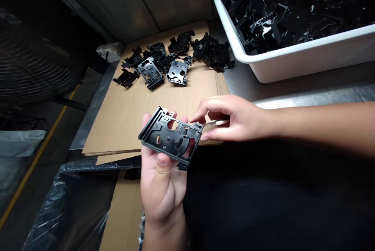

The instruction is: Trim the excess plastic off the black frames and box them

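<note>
One black plastic frame [168,143] held above a workbench, with a tool brought to its end

The frame is in the air over the near edge of a cardboard stack [117,122], tilted, its recessed side facing the camera. The left hand [166,184] grasps it from below, thumb on the near rim, fingers behind. The right hand [236,116] pinches a slim metallic tool [219,122] pointed at the frame's right end; whether the tip touches is too small to tell. The step in hand appears to be tool work along that end. The next move, I judge, calls for a firm left hold and fine control of the tip.

Beyond, several similar black parts [178,71] lie jumbled along the cardboard's far edge. At the far right corner of the metal bench [295,88] stands a white tub [307,57], heaped with black pieces [272,28]. Past the bench's left edge is a large fan [38,67].
</note>
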A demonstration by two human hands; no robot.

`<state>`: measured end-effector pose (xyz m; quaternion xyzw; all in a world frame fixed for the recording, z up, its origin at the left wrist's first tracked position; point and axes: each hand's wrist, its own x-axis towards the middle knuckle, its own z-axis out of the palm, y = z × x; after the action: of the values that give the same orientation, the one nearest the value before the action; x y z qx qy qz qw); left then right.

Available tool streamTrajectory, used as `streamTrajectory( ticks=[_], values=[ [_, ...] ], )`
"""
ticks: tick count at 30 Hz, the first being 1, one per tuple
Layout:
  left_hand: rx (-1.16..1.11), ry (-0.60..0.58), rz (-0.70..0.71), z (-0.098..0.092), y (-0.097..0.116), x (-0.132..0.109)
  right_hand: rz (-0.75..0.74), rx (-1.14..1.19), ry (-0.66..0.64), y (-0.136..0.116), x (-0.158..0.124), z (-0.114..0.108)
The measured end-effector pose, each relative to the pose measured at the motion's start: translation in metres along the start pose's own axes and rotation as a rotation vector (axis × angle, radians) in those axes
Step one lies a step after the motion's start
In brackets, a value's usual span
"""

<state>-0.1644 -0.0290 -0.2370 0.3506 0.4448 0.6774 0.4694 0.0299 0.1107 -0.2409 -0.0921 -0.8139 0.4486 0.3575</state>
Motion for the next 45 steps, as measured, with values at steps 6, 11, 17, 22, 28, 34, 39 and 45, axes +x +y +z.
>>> streamTrajectory(
  ticks=[6, 11, 17, 22, 28, 34, 39, 45],
  values=[
    [0.110, 0.015, 0.030, -0.006, -0.009, 0.002, -0.083, -0.035, 0.091, 0.000, -0.002, 0.004],
    [0.364, -0.024, 0.133, -0.019, -0.008, 0.000, -0.134, 0.010, 0.055, -0.005, -0.002, 0.002],
    [0.355, -0.058, 0.134, -0.029, -0.002, -0.002, -0.071, 0.358, 0.026, -0.002, 0.000, 0.001],
    [0.368, -0.119, 0.143, -0.035, -0.003, -0.006, 0.008, 0.383, 0.041, 0.001, 0.002, -0.002],
    [0.356, -0.164, 0.164, -0.035, -0.004, -0.007, -0.095, 0.329, -0.057, 0.003, 0.002, -0.001],
    [0.344, -0.003, 0.212, -0.030, 0.001, -0.006, -0.007, 0.266, 0.133, -0.001, -0.002, 0.003],
    [0.350, 0.062, 0.278, -0.022, 0.000, -0.003, -0.185, 0.170, 0.046, -0.003, -0.003, 0.005],
    [0.280, 0.041, 0.188, -0.012, -0.003, -0.005, -0.169, 0.151, 0.091, -0.005, -0.005, 0.008]
  ],
)
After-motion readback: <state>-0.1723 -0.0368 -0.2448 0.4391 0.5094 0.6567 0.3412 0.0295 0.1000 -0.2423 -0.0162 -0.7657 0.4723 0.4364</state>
